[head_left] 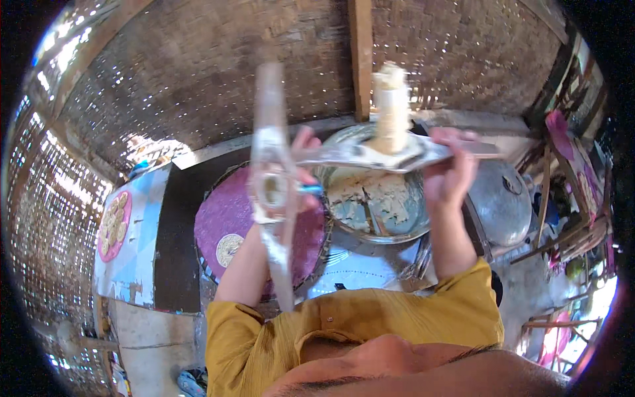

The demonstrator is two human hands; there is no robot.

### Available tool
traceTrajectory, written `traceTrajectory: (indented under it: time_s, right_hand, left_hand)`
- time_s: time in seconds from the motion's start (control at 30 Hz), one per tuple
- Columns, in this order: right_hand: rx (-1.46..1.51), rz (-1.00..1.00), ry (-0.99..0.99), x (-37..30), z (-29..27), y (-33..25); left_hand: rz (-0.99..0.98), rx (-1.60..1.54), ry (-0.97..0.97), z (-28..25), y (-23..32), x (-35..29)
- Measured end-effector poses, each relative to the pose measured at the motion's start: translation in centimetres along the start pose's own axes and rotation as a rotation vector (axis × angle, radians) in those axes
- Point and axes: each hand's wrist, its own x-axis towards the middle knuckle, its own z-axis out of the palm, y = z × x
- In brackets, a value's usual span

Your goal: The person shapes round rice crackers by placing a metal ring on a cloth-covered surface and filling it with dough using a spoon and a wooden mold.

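Note:
My right hand [453, 169] is closed round one end of the plunger half of a hand noodle press [357, 155]. Its thick plunger [391, 109] stands upright, coated in pale dough. Close to the other end, my left hand [305, 169] is closed on the cylinder half of the press [270, 142], a long two-handled piece held on end with a round opening in its middle; it is smeared by motion and hides part of the hand. Below the plunger half sits a wide metal basin [413, 235] with crumbly pale dough [344, 192] and a utensil [372, 212] in it.
A round purple tray [215, 205] left of the basin carries a disc of pale noodle strands [229, 250]. Farther left, a pink plate [106, 248] holds several such discs on a blue-and-white cloth [142, 218]. A domed metal lid [499, 202] is at right. Woven walls [218, 73] stand behind.

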Motion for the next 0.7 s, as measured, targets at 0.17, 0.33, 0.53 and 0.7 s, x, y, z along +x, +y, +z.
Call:
traceTrajectory:
  time_s: [0.17,0.33,0.53,0.7]
  right_hand:
    - [-0.364,0.535,-0.457,-3.0,0.4,6.0]
    - [-1.619,0.508,-1.015,-7.9,-12.4,15.9]
    - [-1.736,0.833,-1.403,-3.8,-18.1,14.4]
    - [-1.509,1.205,-1.434,0.3,-15.1,8.5]
  left_hand:
    - [0.161,-0.258,0.210,-3.6,2.5,-0.5]
    - [0.151,-0.293,0.322,-5.6,5.5,-4.1]
    - [0.124,-0.248,0.359,-7.9,10.0,-8.7]
    - [0.150,-0.120,0.437,-9.2,14.0,-13.9]
